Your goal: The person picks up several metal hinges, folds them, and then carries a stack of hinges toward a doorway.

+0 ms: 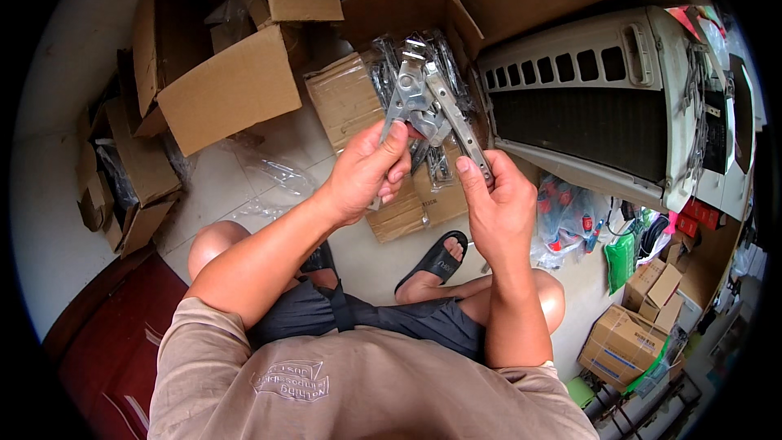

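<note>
A: What do the containers hold?

B: The open cardboard box (pixel 423 12) straight ahead is packed with bagged metal hinges (pixel 444 61), grey steel in clear plastic sleeves. A flat cardboard sheet (pixel 346 98) leans at its left side. A larger open carton (pixel 228 73) stands to the left; its contents are mostly hidden, though a bit of clear wrap shows inside. Small flattened boxes (pixel 122 179) lie at the far left. Sealed brown cartons (pixel 623 342) sit at the lower right.

A: And the hands?

B: The left hand (pixel 366 171) grips the lower end of a metal hinge arm (pixel 407 90), thumb pressed on top. The right hand (pixel 497 200) pinches a second metal bar (pixel 460 126) between thumb and fingers. The two pieces meet at a joint above the hands, held in the air in front of the open box, over the person's knees.

A: What lies beneath?

B: A pale tiled floor (pixel 220 187), with empty clear plastic bags (pixel 277 175) scattered on it. One foot in a black sandal (pixel 436 257) rests on the tiles. The person is seated, in dark shorts and a beige shirt.

A: The surroundings?

B: A white slatted appliance casing (pixel 586 98) lies on its side at the right. Beyond it, red-handled tools (pixel 562 204) and a green bag (pixel 621 261) are heaped. A dark red panel (pixel 114 334) occupies the lower left.
</note>
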Demonstrator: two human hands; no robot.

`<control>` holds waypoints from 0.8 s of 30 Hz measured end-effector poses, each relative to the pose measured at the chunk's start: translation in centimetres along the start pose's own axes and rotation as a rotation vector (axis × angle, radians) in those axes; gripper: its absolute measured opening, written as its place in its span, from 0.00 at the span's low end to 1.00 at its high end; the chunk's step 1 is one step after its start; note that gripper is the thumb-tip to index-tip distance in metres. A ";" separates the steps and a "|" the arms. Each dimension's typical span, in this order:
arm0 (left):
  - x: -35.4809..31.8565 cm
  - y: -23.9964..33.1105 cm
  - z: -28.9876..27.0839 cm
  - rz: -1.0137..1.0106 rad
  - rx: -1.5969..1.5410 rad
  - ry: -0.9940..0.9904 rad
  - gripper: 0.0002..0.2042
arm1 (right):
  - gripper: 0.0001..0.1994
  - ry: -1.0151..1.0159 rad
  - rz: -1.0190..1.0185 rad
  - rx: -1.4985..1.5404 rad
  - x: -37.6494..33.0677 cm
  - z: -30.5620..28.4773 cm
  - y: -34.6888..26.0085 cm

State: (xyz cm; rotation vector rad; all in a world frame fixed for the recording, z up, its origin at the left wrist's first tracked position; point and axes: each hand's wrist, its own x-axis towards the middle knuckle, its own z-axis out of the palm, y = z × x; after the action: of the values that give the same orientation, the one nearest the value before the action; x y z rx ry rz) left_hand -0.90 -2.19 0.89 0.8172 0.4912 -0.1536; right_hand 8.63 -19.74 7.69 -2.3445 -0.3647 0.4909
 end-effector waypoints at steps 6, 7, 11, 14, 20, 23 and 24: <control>-0.1 -0.3 0.5 0.004 0.009 0.017 0.22 | 0.13 0.120 -0.041 -0.071 -0.8 0.8 0.0; 0.0 -0.5 0.5 0.009 0.011 0.015 0.22 | 0.13 0.139 -0.056 -0.065 -0.8 1.1 0.2; -0.3 -0.8 0.8 0.014 0.020 0.052 0.23 | 0.12 0.179 -0.090 -0.054 -1.1 1.8 0.5; -0.3 -1.1 0.8 0.042 0.038 0.069 0.23 | 0.12 0.160 -0.056 -0.070 -1.4 1.8 0.2; 0.3 -2.7 0.3 0.163 0.092 0.090 0.24 | 0.11 0.180 -0.104 -0.049 -2.2 2.4 0.0; -0.1 -2.2 0.9 0.108 0.022 0.107 0.25 | 0.11 0.186 -0.114 -0.040 -2.2 2.9 0.5; -0.3 -2.2 1.1 0.104 0.028 0.109 0.25 | 0.11 0.187 -0.115 -0.043 -2.2 3.1 0.6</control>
State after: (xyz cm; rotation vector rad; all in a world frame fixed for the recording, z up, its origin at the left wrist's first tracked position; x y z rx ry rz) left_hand -1.42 -4.49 0.19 0.8793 0.5484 -0.0199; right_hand 5.36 -19.22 5.67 -2.3714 -0.4223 0.2094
